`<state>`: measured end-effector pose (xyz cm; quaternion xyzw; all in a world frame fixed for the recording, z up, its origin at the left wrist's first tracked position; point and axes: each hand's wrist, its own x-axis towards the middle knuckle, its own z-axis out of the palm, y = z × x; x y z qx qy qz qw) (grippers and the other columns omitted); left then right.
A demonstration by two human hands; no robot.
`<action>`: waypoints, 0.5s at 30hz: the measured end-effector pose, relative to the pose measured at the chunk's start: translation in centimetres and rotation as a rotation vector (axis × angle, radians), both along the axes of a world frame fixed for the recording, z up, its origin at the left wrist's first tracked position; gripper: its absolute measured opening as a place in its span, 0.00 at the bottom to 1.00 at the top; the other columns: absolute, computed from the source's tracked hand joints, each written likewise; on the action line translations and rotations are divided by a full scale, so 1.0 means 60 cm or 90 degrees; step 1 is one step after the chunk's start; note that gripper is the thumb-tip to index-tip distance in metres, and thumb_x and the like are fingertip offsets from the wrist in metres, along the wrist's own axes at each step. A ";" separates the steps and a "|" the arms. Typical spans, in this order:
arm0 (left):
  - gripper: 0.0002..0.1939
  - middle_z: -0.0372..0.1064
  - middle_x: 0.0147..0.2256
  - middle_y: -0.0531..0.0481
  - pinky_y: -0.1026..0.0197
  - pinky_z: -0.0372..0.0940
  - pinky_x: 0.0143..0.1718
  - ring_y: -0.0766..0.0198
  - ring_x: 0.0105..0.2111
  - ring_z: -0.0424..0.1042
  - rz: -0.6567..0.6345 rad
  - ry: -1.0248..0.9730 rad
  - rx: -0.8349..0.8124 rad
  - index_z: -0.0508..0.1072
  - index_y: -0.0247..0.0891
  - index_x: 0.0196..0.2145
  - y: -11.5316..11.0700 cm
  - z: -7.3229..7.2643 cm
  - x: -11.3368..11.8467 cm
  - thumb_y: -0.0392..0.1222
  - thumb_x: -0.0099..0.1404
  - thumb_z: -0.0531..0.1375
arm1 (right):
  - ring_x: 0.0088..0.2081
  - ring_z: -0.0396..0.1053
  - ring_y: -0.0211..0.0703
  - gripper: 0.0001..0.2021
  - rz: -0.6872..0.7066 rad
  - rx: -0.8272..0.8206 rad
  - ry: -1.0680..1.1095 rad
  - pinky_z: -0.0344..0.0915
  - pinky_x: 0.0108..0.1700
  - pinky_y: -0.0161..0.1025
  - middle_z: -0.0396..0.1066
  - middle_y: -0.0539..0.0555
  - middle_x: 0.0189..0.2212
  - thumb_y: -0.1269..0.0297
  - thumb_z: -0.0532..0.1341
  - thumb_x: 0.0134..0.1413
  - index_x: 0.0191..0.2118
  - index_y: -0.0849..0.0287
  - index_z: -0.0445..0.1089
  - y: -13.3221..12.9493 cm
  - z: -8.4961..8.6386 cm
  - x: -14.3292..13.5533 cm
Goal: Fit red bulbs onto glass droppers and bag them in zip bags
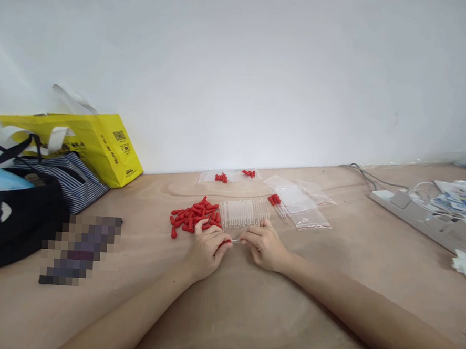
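My left hand pinches a red rubber dropper bulb, mostly covered by the fingers. A thin clear dropper tube spans the gap from it to my right hand, whose fingers are closed on the tube. Whether the tube's end sits inside the bulb I cannot tell. Just beyond my left hand lies a heap of loose red bulbs. A row of clear tubes lies side by side beyond both hands. To its right rest several droppers with red bulbs fitted.
Clear zip bags lie at the right, and a bag with red-capped droppers is near the wall. A power strip with cables stands far right. Yellow, striped and black bags and a blurred dark object are left.
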<state>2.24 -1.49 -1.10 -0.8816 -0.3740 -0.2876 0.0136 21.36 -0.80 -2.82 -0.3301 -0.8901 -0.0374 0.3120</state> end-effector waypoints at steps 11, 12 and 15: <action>0.13 0.71 0.31 0.54 0.45 0.34 0.53 0.62 0.37 0.66 0.026 0.000 -0.080 0.65 0.41 0.37 0.011 -0.001 -0.012 0.49 0.57 0.57 | 0.26 0.58 0.35 0.10 -0.001 -0.054 -0.006 0.43 0.34 0.36 0.67 0.50 0.25 0.72 0.48 0.55 0.32 0.60 0.66 0.010 0.003 0.009; 0.16 0.71 0.32 0.53 0.45 0.34 0.53 0.61 0.38 0.66 0.035 -0.007 -0.086 0.64 0.41 0.39 0.012 -0.002 -0.015 0.51 0.55 0.58 | 0.26 0.58 0.35 0.10 -0.007 -0.056 -0.007 0.43 0.34 0.36 0.67 0.50 0.25 0.71 0.48 0.55 0.32 0.60 0.66 0.010 0.003 0.011; 0.17 0.71 0.31 0.54 0.45 0.33 0.53 0.62 0.38 0.66 0.044 -0.019 -0.078 0.64 0.41 0.40 0.011 -0.002 -0.019 0.50 0.55 0.58 | 0.26 0.59 0.35 0.10 -0.013 -0.066 -0.008 0.43 0.34 0.36 0.67 0.50 0.25 0.71 0.48 0.55 0.32 0.60 0.66 0.008 0.004 0.012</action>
